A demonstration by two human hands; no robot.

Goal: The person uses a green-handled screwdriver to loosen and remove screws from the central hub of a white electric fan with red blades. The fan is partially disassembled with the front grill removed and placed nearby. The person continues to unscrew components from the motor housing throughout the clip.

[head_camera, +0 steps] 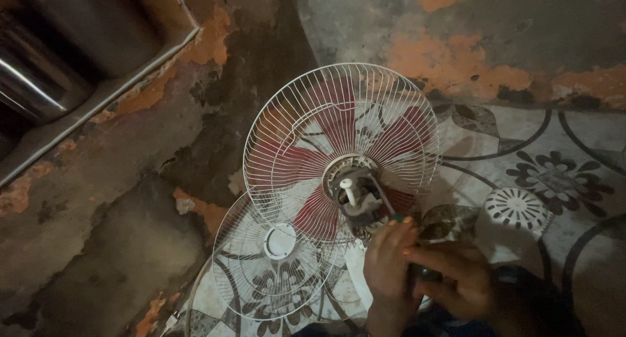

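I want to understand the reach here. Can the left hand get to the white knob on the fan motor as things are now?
Probably yes. The left hand is just below the motor, and the white knob stands exposed behind the wire guard, with nothing between them.

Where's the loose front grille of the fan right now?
In the head view the loose front grille lies flat on the floor at lower centre, partly under the fan's rear guard, just left of the left hand.

"Do you see any boxes, bags or packs here?"

"No, I see none."

"Any stickers, signs or screens?"

"No, none of those show up. It is dark, and I cannot find a label on anything."
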